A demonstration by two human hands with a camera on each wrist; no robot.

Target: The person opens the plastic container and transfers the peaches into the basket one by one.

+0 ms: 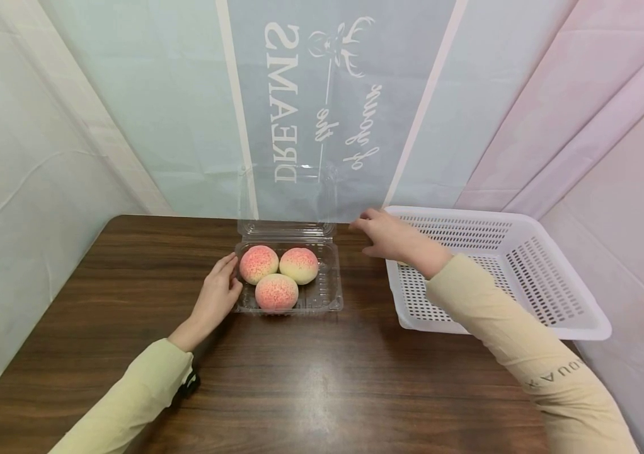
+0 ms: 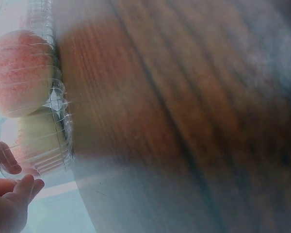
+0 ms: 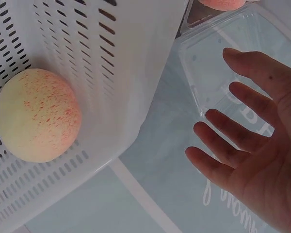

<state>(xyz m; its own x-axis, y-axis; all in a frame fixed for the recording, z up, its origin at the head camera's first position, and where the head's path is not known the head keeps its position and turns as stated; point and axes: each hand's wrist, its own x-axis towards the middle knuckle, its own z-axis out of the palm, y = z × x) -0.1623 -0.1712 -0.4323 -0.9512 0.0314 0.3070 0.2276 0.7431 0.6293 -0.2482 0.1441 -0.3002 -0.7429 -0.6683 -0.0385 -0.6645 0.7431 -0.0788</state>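
Observation:
Three peaches, one of them the front peach (image 1: pixel 276 292), lie in a clear plastic clamshell box (image 1: pixel 327 296) whose lid (image 1: pixel 288 202) stands raised at the back. Against the box's left side rests my left hand (image 1: pixel 217 291), fingers fairly straight, thumb by the rim. In the left wrist view that hand (image 2: pixel 9 199) shows only partly, beside the ribbed plastic wall. My right hand (image 1: pixel 392 236) is over the left rim of a white basket (image 1: pixel 577 331), holding nothing. Its fingers (image 3: pixel 228 124) are spread loosely in the right wrist view. Another peach (image 3: pixel 39 115) lies inside the basket, mostly hidden by my arm in the head view.
The dark wooden table (image 1: pixel 299 391) carries the box at centre and the perforated basket at right. Behind its far edge hangs a pale cloth (image 1: pixel 186 126) with printed lettering. More cloth (image 1: pixel 628 221) hangs close along the basket's right side.

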